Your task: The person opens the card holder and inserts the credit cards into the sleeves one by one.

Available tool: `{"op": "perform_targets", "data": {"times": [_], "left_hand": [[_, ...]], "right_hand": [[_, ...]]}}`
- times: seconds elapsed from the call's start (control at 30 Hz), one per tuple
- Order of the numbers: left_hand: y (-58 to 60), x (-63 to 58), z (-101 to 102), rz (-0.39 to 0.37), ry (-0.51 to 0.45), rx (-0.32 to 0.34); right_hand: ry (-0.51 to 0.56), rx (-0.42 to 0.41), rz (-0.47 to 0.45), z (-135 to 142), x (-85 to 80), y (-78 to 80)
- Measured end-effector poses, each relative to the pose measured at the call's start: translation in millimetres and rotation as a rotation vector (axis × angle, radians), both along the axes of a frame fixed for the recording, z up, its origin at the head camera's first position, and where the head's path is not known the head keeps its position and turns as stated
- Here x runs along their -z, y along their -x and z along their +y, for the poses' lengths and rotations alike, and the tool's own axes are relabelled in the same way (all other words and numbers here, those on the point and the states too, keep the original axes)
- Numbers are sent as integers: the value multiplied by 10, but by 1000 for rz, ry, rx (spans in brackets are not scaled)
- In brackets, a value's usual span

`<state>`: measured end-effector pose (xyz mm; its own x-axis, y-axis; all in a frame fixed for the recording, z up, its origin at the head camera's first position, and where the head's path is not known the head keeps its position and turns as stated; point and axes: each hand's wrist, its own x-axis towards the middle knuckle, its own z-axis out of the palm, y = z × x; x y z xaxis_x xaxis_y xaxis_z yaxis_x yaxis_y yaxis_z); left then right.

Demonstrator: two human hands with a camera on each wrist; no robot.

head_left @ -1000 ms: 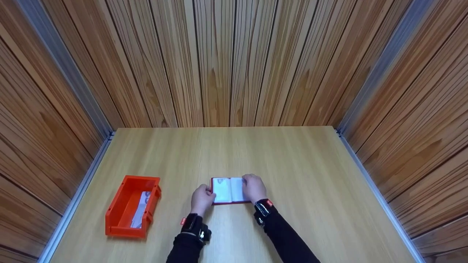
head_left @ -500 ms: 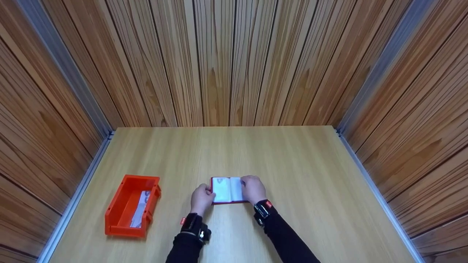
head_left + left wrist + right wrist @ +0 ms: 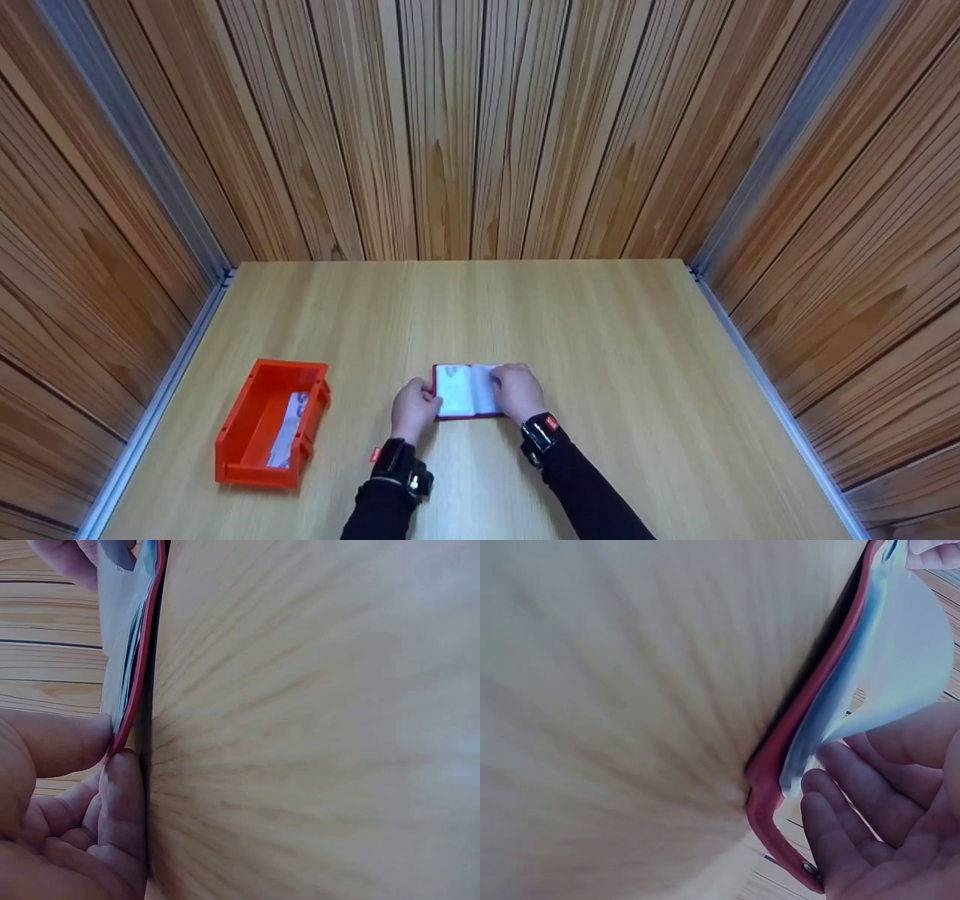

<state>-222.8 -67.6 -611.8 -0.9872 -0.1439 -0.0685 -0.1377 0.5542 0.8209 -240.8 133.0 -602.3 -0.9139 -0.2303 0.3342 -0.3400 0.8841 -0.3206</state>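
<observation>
Clock directions are taken from the booklet, twelve pointing to the back wall. Nearest are two dark sleeves, left (image 3: 379,516) and right (image 3: 604,495), and two black wrist units, left (image 3: 396,459) and right (image 3: 541,433).

Past them are two hands. The left hand (image 3: 414,411), at eight o'clock, pinches the booklet's edge, thumb above and curled fingers below. The right hand (image 3: 520,395), at three o'clock, has its thumb and fingertips nearly together on the edge of a leaf (image 3: 911,664), which bows up from the pages beneath; its other fingers are half bent.

The one booklet (image 3: 454,391) lies spread between the hands on the counter (image 3: 600,330), red cover down, one red strap (image 3: 776,840) with a snap at its end. How many leaves it has cannot be counted.

The step in hand looks like turning or separating one leaf. As I judge it, the next move calls for a light pinch on the right and a steady left hold, so the cover doesn't slide.

One orange bin (image 3: 259,478) stands well apart, between eight and nine o'clock; one paper slip (image 3: 287,436) shows inside.

Farthest, at twelve, is one plank-clad back wall (image 3: 450,142).
</observation>
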Motion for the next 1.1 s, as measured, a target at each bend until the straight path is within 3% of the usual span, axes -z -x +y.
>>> {"op": "perform_targets", "data": {"times": [0.2,0.43,0.77,1.1], "left_hand": [[-12,12,-6,51,1,10],[-2,22,-5,14,-11,5],[-8,45,-7,77,11,15],[-13,30,-11,66,3,15]], "right_hand": [[5,-44,5,-3,-10,-29],[17,-98,-5,-16,-12,-31],[9,-154,-26,-92,2,-35],[34,-173,-85,-188,26,-37]]}}
